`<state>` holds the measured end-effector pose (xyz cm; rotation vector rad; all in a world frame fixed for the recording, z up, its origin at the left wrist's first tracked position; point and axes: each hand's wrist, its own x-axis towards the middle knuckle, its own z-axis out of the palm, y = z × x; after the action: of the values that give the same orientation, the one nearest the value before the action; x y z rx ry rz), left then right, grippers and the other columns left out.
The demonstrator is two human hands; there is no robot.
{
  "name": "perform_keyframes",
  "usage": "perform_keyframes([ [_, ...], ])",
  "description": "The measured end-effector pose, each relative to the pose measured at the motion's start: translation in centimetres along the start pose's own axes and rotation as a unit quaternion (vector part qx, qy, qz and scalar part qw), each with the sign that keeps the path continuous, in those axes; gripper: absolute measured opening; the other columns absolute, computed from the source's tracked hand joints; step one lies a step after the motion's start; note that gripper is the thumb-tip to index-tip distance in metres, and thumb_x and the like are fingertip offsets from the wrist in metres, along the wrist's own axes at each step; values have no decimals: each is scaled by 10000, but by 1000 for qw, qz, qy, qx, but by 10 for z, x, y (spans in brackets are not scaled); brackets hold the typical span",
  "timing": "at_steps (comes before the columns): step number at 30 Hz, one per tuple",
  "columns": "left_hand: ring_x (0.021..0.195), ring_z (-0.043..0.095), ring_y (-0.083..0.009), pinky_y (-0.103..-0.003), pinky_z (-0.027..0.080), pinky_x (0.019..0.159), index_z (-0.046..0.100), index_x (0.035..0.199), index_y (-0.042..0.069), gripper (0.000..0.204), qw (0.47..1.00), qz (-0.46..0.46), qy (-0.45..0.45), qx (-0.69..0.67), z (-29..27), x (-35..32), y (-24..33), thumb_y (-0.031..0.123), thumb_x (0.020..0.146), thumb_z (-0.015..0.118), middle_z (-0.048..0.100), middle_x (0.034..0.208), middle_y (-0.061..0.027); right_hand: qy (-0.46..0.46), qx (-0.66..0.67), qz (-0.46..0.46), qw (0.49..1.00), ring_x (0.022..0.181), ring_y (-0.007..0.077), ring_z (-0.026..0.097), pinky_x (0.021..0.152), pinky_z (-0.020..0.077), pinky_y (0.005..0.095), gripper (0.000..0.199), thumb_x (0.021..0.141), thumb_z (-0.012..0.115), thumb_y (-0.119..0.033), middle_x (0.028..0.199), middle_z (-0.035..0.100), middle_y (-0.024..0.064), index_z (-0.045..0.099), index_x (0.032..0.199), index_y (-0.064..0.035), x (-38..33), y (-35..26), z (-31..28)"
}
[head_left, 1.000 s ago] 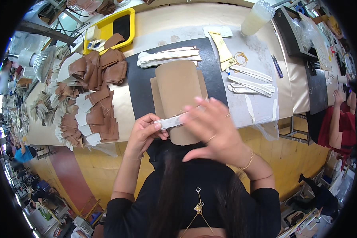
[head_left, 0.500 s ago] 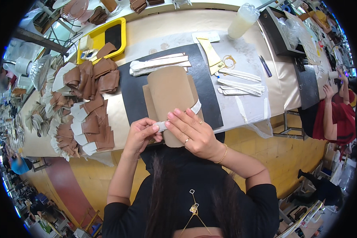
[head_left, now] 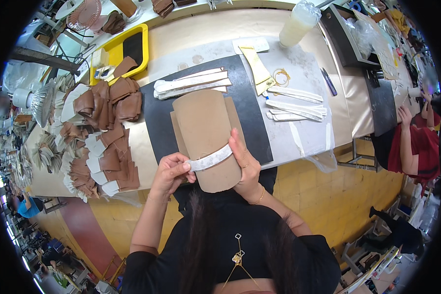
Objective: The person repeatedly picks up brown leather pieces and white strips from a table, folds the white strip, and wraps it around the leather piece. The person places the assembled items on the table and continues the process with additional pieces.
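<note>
A curved brown cardboard form [head_left: 204, 120] stands out over the near edge of a black mat, and a pale grey-white strip [head_left: 211, 159] lies across its lower part. My left hand [head_left: 170, 172] pinches the strip's left end between thumb and fingers, beside the form. With its fingers along the form's right side, my right hand [head_left: 246, 169] grips the form near the strip's right end. Its thumb is hidden. Behind the form, several white strips with brown edges [head_left: 193, 82] lie on the black mat [head_left: 158, 115].
Stacked brown and white leather pieces [head_left: 113, 152] cover the table's left. A yellow tray [head_left: 146, 49] is behind them. More white strips [head_left: 296, 110], a yellow band [head_left: 254, 66], a pen [head_left: 329, 81] and a cloudy bottle [head_left: 299, 27] lie or stand at right. Co-workers are farther off.
My right hand has moved off the front of the form to its right side, uncovering the strip. The form has tilted and shifted slightly toward me.
</note>
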<state>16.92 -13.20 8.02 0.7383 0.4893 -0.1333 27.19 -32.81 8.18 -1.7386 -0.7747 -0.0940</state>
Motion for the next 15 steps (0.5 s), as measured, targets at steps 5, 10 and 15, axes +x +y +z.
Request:
perform_keyframes([
  [5,611,668,-199,-305,576,560,591,881,-36,97,1000,0,-10,-15,-1,2,-2,34,850,650,655,741,-142,6,51,73,996,1233,378,495,1032,413,408,655,748,730,-105,1372,460,240,460,1328,37,-6,9,3],
  [10,608,668,-203,-311,580,561,591,884,-37,96,1000,0,-17,-21,-2,4,-2,34,853,647,657,755,-144,-47,28,105,993,1227,345,511,1117,244,488,738,755,727,-165,1385,459,215,388,1380,32,-6,14,-3],
  [15,645,674,-203,-308,582,585,592,893,-40,107,999,-1,-4,33,-3,0,4,41,853,651,661,782,-150,-82,-46,110,989,1272,299,476,1131,31,563,776,795,684,-253,1411,443,184,322,1411,50,-11,14,-4],
])
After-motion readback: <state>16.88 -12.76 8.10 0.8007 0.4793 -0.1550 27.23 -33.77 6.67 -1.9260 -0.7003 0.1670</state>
